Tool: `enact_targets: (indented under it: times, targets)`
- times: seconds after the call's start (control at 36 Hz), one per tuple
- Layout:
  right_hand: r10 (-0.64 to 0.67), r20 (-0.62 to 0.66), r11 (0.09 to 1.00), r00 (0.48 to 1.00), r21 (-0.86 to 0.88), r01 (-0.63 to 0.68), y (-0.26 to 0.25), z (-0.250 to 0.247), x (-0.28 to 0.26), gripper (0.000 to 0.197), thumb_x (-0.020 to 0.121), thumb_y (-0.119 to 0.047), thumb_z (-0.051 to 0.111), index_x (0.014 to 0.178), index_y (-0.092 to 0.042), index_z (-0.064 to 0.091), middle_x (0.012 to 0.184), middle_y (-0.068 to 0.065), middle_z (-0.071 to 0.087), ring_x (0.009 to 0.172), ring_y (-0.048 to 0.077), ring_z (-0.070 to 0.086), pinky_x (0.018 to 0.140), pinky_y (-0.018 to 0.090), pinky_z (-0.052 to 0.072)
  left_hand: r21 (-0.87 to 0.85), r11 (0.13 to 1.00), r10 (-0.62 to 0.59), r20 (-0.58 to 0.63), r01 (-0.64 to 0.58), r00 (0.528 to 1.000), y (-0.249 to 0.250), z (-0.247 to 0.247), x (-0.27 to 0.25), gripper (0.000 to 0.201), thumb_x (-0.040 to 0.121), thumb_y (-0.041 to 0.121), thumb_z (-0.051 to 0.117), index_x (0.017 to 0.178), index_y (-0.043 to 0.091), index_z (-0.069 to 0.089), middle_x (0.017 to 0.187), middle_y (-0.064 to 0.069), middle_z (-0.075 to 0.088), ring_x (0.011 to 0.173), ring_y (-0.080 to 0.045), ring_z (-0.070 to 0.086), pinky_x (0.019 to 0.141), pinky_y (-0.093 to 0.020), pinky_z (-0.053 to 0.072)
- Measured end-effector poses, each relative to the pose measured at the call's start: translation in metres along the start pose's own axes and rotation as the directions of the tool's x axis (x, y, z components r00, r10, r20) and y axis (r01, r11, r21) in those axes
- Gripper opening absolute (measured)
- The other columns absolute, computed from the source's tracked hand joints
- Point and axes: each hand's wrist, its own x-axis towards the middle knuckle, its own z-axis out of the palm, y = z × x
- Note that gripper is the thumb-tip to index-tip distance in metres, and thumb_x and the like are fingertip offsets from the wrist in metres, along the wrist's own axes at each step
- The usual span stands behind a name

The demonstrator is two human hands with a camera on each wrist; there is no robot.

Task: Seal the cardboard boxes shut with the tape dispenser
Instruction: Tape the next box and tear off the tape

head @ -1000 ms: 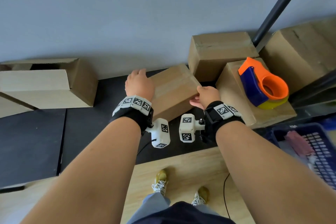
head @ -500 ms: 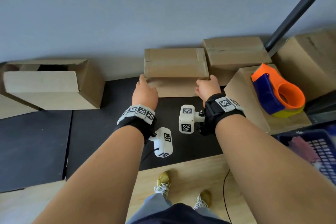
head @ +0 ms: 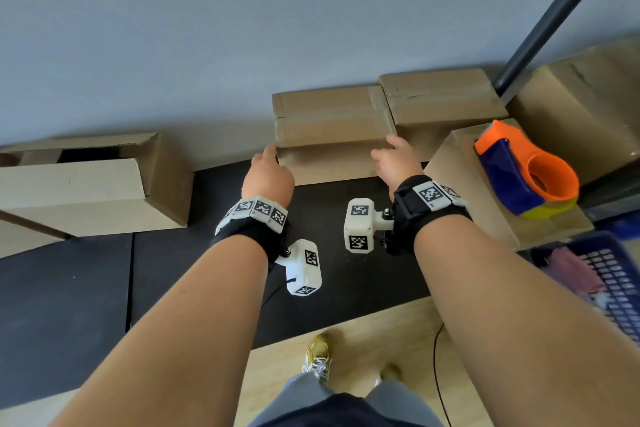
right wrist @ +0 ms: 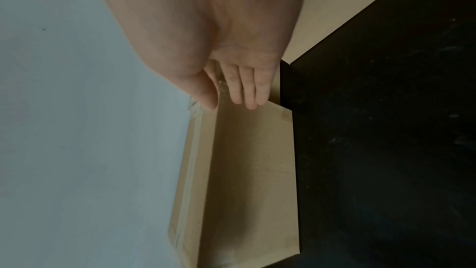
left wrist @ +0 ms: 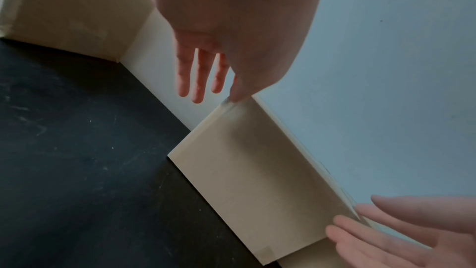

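Observation:
A closed cardboard box (head: 332, 128) with clear tape along its top seam stands on the black mat against the wall. My left hand (head: 268, 170) is at its front left corner, with straight fingers (left wrist: 198, 76) and the thumb tip touching the top edge. My right hand (head: 391, 159) is at the front right corner, its fingers (right wrist: 247, 89) straight and lying against the box's (right wrist: 247, 170) end. Neither hand grips it. The orange and blue tape dispenser (head: 526, 170) lies on a box (head: 460, 184) to the right, apart from both hands.
An open box (head: 86, 184) lies on its side at the left by the wall. Two more boxes (head: 440, 100) (head: 588, 107) and a dark slanted pole (head: 554, 14) crowd the right. A blue basket (head: 595, 274) sits at the near right. My feet stand on the wooden floor.
A second ago both hands held the box tilted off the mat. It has been turned square and set against the wall, and the hands now rest at its front corners.

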Motion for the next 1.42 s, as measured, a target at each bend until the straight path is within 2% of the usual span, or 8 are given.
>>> enact_targets:
  times: [0.19, 0.44, 0.61, 0.75, 0.92, 1.14, 1.31, 1.42]
  targets:
    - [-0.098, 0.041, 0.991, 0.994, -0.091, 0.102, -0.007, 0.017, -0.023, 0.033, 0.095, -0.001, 0.053, 0.123, -0.007, 0.068, 0.124, 0.011, 0.065, 0.121, 0.034, 0.06, 0.107, 0.046, 0.046, 0.057, 0.998, 0.013, -0.056, -0.01, 0.998, -0.007, -0.021, -0.023, 0.047, 0.097, 0.011, 0.039, 0.143, 0.015, 0.036, 0.146, -0.01, 0.036, 0.115, -0.032, 0.053, 0.08, -0.032, 0.039]
    - [-0.179, 0.218, 0.973, 0.959, -0.108, 0.206, -0.008, 0.07, -0.079, 0.039, 0.091, 0.001, 0.046, 0.075, -0.031, 0.063, 0.101, 0.005, 0.067, 0.11, 0.034, 0.065, 0.1, 0.049, 0.051, 0.042, 0.998, -0.043, -0.231, 0.054, 0.972, -0.063, -0.069, -0.072, 0.046, 0.095, 0.011, 0.039, 0.14, 0.019, 0.044, 0.142, -0.008, 0.041, 0.118, -0.031, 0.052, 0.094, -0.038, 0.042]
    - [-0.268, 0.357, 0.921, 0.895, -0.177, 0.346, -0.012, 0.117, -0.115, 0.021, 0.086, -0.014, 0.057, 0.078, -0.031, 0.064, 0.095, -0.001, 0.066, 0.095, 0.026, 0.064, 0.098, 0.052, 0.052, 0.054, 0.992, -0.096, -0.302, 0.118, 0.948, -0.107, -0.115, -0.088, 0.046, 0.096, 0.011, 0.038, 0.141, 0.019, 0.042, 0.143, -0.007, 0.039, 0.113, -0.034, 0.054, 0.09, -0.039, 0.043]
    - [-0.331, 0.456, 0.841, 0.826, -0.253, 0.478, -0.029, 0.164, -0.143, 0.026, 0.093, -0.014, 0.056, 0.115, -0.016, 0.07, 0.108, 0.0, 0.069, 0.11, 0.027, 0.066, 0.1, 0.044, 0.052, 0.074, 0.987, -0.107, -0.352, 0.141, 0.93, -0.144, -0.153, -0.083, 0.047, 0.095, 0.009, 0.038, 0.141, 0.02, 0.041, 0.142, -0.006, 0.039, 0.111, -0.031, 0.054, 0.084, -0.04, 0.047]
    - [-0.384, 0.516, 0.763, 0.765, -0.29, 0.578, -0.049, 0.231, -0.163, 0.03, 0.097, -0.013, 0.055, 0.125, -0.013, 0.067, 0.127, 0.004, 0.067, 0.119, 0.02, 0.061, 0.104, 0.034, 0.046, 0.151, 0.98, -0.063, -0.369, 0.126, 0.927, -0.188, -0.2, -0.054, 0.049, 0.095, 0.006, 0.039, 0.141, 0.021, 0.042, 0.142, -0.004, 0.039, 0.126, -0.024, 0.04, 0.087, -0.039, 0.043]
    - [-0.381, 0.467, 0.743, 0.798, -0.359, 0.565, -0.059, 0.299, -0.165, 0.034, 0.099, -0.013, 0.051, 0.129, -0.015, 0.065, 0.131, 0.003, 0.064, 0.119, 0.021, 0.059, 0.103, 0.035, 0.047, 0.315, 0.949, 0.093, -0.314, 0.011, 0.945, -0.223, -0.24, 0.001, 0.05, 0.092, 0.01, 0.05, 0.14, 0.023, 0.043, 0.151, -0.002, 0.029, 0.137, -0.026, 0.027, 0.099, -0.04, 0.039]
    - [-0.358, 0.419, 0.76, 0.835, -0.389, 0.52, -0.064, 0.321, -0.159, 0.036, 0.097, -0.014, 0.052, 0.131, -0.017, 0.063, 0.133, 0.002, 0.063, 0.119, 0.021, 0.06, 0.104, 0.037, 0.048, 0.541, 0.836, 0.19, -0.119, -0.096, 0.975, -0.235, -0.245, 0.043, 0.073, 0.095, 0.014, 0.05, 0.153, 0.031, 0.009, 0.162, 0.002, 0.0, 0.148, -0.024, -0.001, 0.118, -0.053, 0.01]
    - [-0.361, 0.366, 0.764, 0.858, -0.411, 0.497, -0.067, 0.331, -0.153, 0.035, 0.097, -0.013, 0.052, 0.129, -0.017, 0.064, 0.134, 0.004, 0.062, 0.119, 0.021, 0.059, 0.102, 0.031, 0.046, 0.624, 0.769, 0.186, -0.013, -0.137, 0.982, -0.24, -0.241, 0.06, 0.067, 0.094, 0.011, 0.046, 0.151, 0.031, 0.016, 0.16, 0.0, 0.012, 0.148, -0.025, 0.001, 0.115, -0.061, 0.006]
